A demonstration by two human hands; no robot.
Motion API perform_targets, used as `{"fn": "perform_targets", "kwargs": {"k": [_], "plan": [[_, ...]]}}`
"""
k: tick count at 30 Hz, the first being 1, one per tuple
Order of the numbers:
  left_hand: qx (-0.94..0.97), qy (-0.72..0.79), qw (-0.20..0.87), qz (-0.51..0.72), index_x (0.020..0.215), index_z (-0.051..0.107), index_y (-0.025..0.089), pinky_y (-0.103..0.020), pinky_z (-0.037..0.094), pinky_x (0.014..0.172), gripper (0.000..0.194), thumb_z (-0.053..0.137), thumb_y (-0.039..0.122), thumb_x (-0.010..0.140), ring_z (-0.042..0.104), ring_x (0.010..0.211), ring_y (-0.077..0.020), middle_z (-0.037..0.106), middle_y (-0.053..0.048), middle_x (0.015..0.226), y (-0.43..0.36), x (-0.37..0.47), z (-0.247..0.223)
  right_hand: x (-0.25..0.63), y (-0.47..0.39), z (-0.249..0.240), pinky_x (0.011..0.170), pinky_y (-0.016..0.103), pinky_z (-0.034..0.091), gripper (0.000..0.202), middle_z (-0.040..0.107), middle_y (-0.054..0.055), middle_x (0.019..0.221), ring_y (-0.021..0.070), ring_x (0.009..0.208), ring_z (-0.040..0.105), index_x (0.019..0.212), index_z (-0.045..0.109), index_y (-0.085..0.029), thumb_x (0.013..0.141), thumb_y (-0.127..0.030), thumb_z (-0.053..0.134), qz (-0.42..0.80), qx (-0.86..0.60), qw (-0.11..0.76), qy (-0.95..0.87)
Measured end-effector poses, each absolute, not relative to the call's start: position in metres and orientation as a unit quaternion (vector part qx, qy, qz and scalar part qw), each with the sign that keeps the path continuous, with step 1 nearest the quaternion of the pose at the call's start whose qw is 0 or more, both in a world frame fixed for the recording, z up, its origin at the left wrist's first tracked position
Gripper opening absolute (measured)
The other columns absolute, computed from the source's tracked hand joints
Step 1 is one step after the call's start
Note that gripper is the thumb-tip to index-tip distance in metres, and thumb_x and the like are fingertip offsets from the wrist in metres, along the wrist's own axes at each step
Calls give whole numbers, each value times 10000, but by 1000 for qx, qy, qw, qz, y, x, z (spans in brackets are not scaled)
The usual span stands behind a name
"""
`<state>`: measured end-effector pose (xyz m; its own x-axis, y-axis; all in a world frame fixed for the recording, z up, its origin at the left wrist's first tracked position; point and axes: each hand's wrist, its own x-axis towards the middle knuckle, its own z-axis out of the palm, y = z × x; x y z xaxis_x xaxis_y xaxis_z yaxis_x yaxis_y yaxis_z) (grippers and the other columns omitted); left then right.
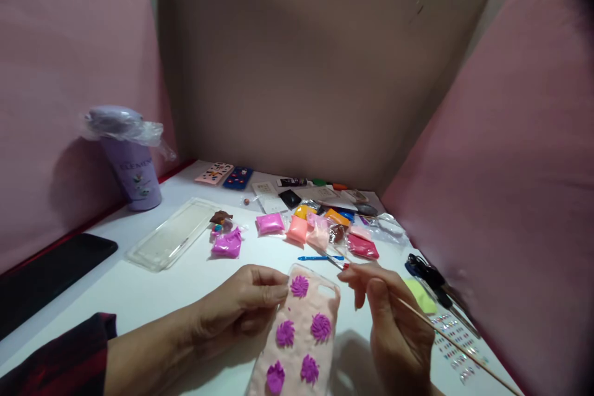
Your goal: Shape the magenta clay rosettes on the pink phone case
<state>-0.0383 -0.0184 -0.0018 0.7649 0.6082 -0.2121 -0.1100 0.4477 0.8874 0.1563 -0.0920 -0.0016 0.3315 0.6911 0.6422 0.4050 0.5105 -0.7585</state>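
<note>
My left hand [241, 308] grips the left edge of a phone case [301, 337] covered in pale pink clay, with several purple clay flowers [299, 286] on it. My right hand [387, 322] pinches a thin wooden stick [445, 337] that runs off to the lower right, its tip near the case's top right corner. The case is tilted up off the white table [139, 288].
Several small bags of coloured clay [297, 228] lie behind the case, with a blue tool [320, 257]. A clear plastic case [171, 234], a lilac cup [132, 167] and a black phone [46, 275] are at left. Scissors [431, 281] and sticker gems [452, 346] lie at right.
</note>
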Motion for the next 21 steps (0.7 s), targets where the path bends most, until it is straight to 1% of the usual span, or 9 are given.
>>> {"fn": "perform_targets", "kwargs": {"k": [2, 5, 8, 11, 12, 14, 17, 19, 21], "plan": [[469, 265, 813, 222, 782, 625, 80, -188, 73, 383, 190, 625, 269, 807, 160, 415, -8, 383, 40, 593, -19, -38, 1, 160, -89, -4, 642, 286, 427, 171, 643, 17, 887, 141, 691, 536, 975, 627, -230, 919, -299, 481, 136, -541, 641, -527], [463, 264, 815, 226, 768, 617, 72, -182, 70, 379, 180, 616, 247, 813, 172, 410, -2, 403, 35, 598, -19, -39, 3, 165, -85, -6, 682, 296, 429, 220, 634, 21, 949, 168, 767, 550, 1000, 610, -238, 892, -396, 503, 211, -588, 595, -506], [453, 271, 819, 225, 780, 619, 60, -175, 71, 374, 179, 597, 231, 828, 196, 396, 4, 448, 20, 599, -18, -39, 4, 165, -84, -4, 738, 309, 435, 284, 635, 34, 1003, 201, 877, 568, 1019, 605, -237, 875, -459, 502, 313, -582, 558, -502], [435, 279, 826, 225, 776, 615, 63, -169, 75, 371, 173, 586, 222, 837, 211, 382, 7, 470, 17, 586, -17, -38, 5, 160, -84, 0, 766, 316, 443, 321, 651, 58, 986, 217, 899, 585, 1004, 624, -208, 853, -476, 530, 401, -555, 544, -484], [430, 280, 828, 226, 770, 612, 68, -168, 75, 371, 170, 589, 222, 837, 212, 380, 7, 473, 18, 584, -17, -38, 6, 158, -84, 1, 745, 310, 447, 328, 656, 65, 970, 216, 882, 589, 998, 632, -197, 837, -473, 555, 424, -546, 544, -475], [424, 282, 831, 225, 762, 608, 76, -168, 72, 370, 169, 597, 229, 833, 208, 378, 9, 476, 22, 586, -17, -37, 7, 156, -83, 2, 645, 279, 438, 338, 666, 64, 881, 190, 769, 585, 1003, 641, -180, 806, -452, 609, 469, -535, 542, -447], [427, 284, 830, 218, 767, 606, 82, -172, 73, 375, 176, 605, 247, 829, 200, 382, 7, 475, 24, 587, -17, -37, 8, 156, -81, -1, 518, 231, 362, 332, 627, 19, 682, 122, 563, 499, 1016, 643, -166, 792, -411, 647, 526, -523, 533, -407], [430, 289, 828, 215, 756, 600, 88, -174, 76, 378, 187, 607, 260, 827, 191, 384, 4, 455, 32, 569, -17, -37, 8, 157, -80, -3, 506, 226, 346, 320, 602, 6, 639, 102, 523, 463, 1003, 651, -157, 789, -396, 657, 540, -515, 537, -394], [432, 297, 824, 214, 774, 604, 92, -176, 75, 379, 190, 610, 274, 826, 180, 385, 3, 434, 41, 558, -16, -38, 7, 158, -79, -3, 507, 227, 352, 321, 592, 3, 625, 100, 519, 460, 986, 659, -148, 778, -391, 670, 543, -511, 547, -381]]}}
